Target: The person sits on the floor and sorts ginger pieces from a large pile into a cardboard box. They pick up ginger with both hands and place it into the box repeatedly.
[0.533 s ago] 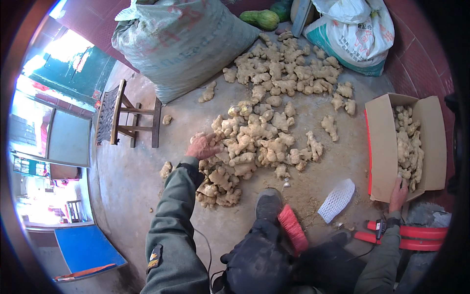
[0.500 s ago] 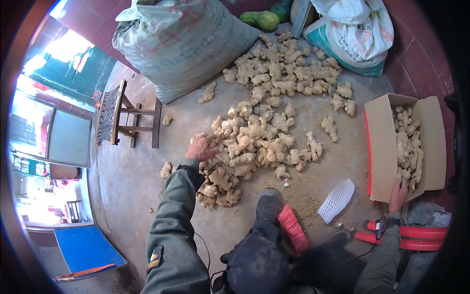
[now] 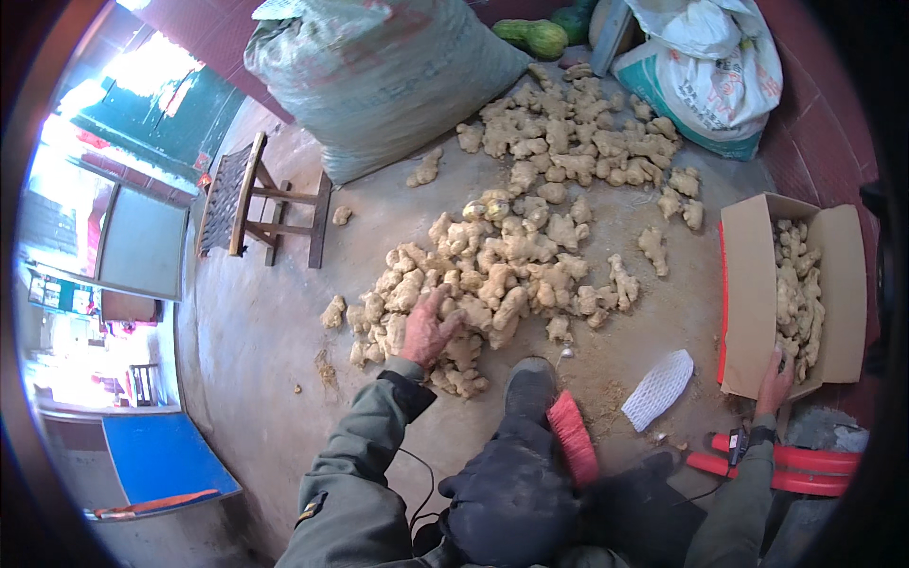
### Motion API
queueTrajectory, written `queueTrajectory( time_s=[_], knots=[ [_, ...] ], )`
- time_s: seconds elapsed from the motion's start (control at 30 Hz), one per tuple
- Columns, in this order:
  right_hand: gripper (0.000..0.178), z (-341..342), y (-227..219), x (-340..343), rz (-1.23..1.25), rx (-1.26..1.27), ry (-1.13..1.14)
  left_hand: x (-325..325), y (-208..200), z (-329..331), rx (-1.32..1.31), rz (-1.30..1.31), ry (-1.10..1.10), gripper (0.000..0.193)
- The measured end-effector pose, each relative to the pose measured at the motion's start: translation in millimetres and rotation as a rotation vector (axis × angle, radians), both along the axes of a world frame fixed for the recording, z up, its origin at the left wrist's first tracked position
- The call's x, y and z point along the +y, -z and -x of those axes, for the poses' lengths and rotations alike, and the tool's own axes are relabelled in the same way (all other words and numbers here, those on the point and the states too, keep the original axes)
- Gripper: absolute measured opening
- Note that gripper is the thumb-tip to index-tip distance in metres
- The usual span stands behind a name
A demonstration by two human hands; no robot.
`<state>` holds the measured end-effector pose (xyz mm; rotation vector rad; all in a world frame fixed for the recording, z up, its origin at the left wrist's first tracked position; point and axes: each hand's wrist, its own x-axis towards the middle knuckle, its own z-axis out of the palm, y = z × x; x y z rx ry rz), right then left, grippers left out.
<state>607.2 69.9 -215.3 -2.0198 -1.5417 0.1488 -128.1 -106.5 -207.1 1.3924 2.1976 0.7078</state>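
Knobbly, tan ginger roots [image 3: 502, 270] lie in a wide heap on the floor in front of me. My left hand [image 3: 431, 327] rests on the near left part of this heap, fingers apart and touching roots; none is lifted. Far right, a cardboard box [image 3: 748, 293] stands with its flap out to the side and ginger roots [image 3: 800, 293] inside. The near end of the box is in my right hand [image 3: 775, 383], which is closed on its edge; some of its fingers are hidden.
A full woven sack [image 3: 388, 85] and a white-green bag [image 3: 705, 85] stand behind the heap. A wooden stool [image 3: 270, 204] is at left. Near my shoe [image 3: 528, 386] lie a red brush [image 3: 573, 440] and white foam netting [image 3: 658, 390]. Red bars [image 3: 805, 470] sit below the box.
My left hand has moved right and nearer to me across the heap, uncovering roots on its left side. My right hand stays at the box. The whole view has shifted slightly.
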Motion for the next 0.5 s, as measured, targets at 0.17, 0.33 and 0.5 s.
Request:
queueTrajectory(
  time_s=[0.17, 0.33, 0.5],
  knots=[
    [0.043, 1, -13, 4, -0.064, 0.000, -0.048, -6, -3, -8, -0.087, -0.050, 0.009, 0.067],
    [0.034, 57, -38, 2, -0.151, 0.110, -0.112, -20, -7, 31, -0.128, -0.212, -0.032, 0.074],
    [0.030, 194, -36, -18, 0.244, 0.395, -0.520, -61, 15, 101, 0.024, 0.017, -0.266, 0.086]
  ],
)
